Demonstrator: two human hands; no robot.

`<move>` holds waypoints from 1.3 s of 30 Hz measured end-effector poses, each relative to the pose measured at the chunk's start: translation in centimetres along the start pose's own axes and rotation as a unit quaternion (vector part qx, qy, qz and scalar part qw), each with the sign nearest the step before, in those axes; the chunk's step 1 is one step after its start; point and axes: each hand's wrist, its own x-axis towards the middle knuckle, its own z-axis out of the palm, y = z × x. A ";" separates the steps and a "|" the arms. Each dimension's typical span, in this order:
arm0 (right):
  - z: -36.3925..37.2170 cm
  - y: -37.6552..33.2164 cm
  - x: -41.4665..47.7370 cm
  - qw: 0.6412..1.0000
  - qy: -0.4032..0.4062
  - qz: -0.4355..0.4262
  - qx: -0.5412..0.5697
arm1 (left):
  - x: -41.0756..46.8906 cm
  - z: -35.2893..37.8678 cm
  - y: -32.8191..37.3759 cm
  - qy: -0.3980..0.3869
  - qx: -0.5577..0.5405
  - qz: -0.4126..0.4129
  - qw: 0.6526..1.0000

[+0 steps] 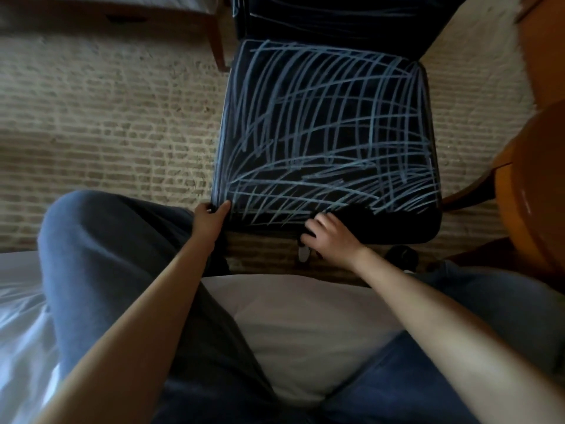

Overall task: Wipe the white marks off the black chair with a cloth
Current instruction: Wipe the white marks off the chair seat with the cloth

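Far left, one white bed [21,301] under the person, and one knee in blue trousers [91,240] raised over the woven carpet [107,117]. A single wooden furniture leg [218,44] stands at the top, just left of the chair.

Here's the left hand [211,220], arm stretched straight forward from the lower left. It clamps the near left corner of the black chair [321,123], thumb on top of the seat, fingers wrapped round the corner's edge. A firm grasp on that corner.

One chair, dead centre on the carpet, straight in front of the person, backrest at the far end. The seat is covered in white marks [305,102], criss-crossing strokes, far too many to count, running nearly edge to edge.

Now the right hand [331,240], palm down at the seat's near edge, right of centre, forearm coming in from the lower right. Its fingers are bent and gripping one dark cloth [357,217], bunched on the seat. The patch of seat around that cloth looks bare of strokes. A small pale object shows just under the hand; what it is, I cannot tell.

Far right, one rounded wooden piece of furniture [538,179] close beside the chair.
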 end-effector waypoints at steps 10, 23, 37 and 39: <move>0.1 -1.0 2.1 0.998 0.004 0.047 0.050 | 0.2 0.0 0.3 0.003 -0.007 -0.024 1.000; -1.1 -0.6 7.8 0.998 0.040 0.038 0.025 | -0.4 -0.5 0.5 -0.018 -0.015 -0.046 0.999; -1.4 -1.2 11.6 0.997 0.042 0.039 -0.042 | -0.5 -0.3 0.7 -0.032 -0.014 -0.040 0.999; -0.4 -1.5 9.1 0.999 0.043 -0.018 -0.027 | -0.1 -0.6 0.8 -0.034 -0.037 -0.065 0.997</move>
